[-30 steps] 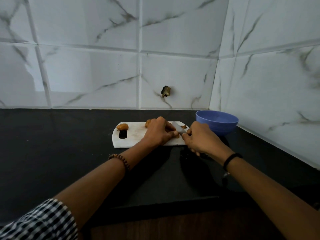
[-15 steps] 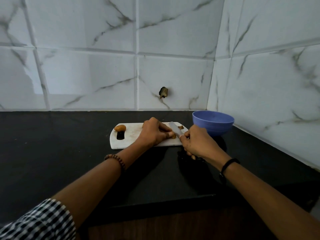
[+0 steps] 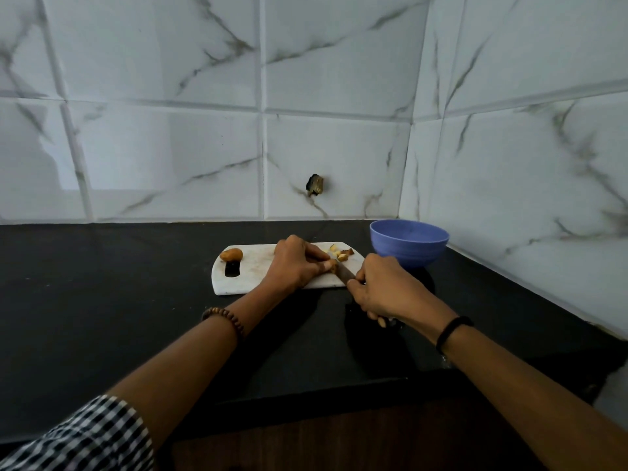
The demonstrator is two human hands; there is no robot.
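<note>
Item, white cutting board [image 3: 251, 277]: laid flat on the black tabletop [image 3: 102, 283], near the back wall, with its handle slot at the left end. Item, brown piece [image 3: 333, 265]: a small piece of food, set on the right half of the board and pinned at the curled fingertips of the left hand [image 3: 295, 265]; most of it is covered by the fingers, so its shape cannot be told. Item, knife [image 3: 344, 274]: gripped by the right hand [image 3: 384, 287], whose fingers are wrapped fully round the handle; the blade is angled up and to the left across the near right edge of the board, its tip met by the held piece just beside the left fingertips. Both hands are thus closed, each on its own thing. Item, cut pieces [image 3: 338, 252]: a small heap of pale and brown bits, gathered at the far right corner of the board, just behind the blade. Item, whole orange-brown lump [image 3: 231, 254]: placed at the far left corner of the board, just above the slot, well apart from the hands. Item, blue bowl [image 3: 407, 244]: stood upright on the tabletop just to the right of the board, in the corner of the tiled walls; its inside is shown only in part. Item, beaded bracelet [image 3: 224, 317]: worn on the left wrist. Item, black band [image 3: 453, 329]: worn on the right wrist. Item, checked sleeve [image 3: 85, 436]: seen at the lower left. Item, dark hole [image 3: 315, 185]: noted in the marbled wall tile behind the board.
</note>
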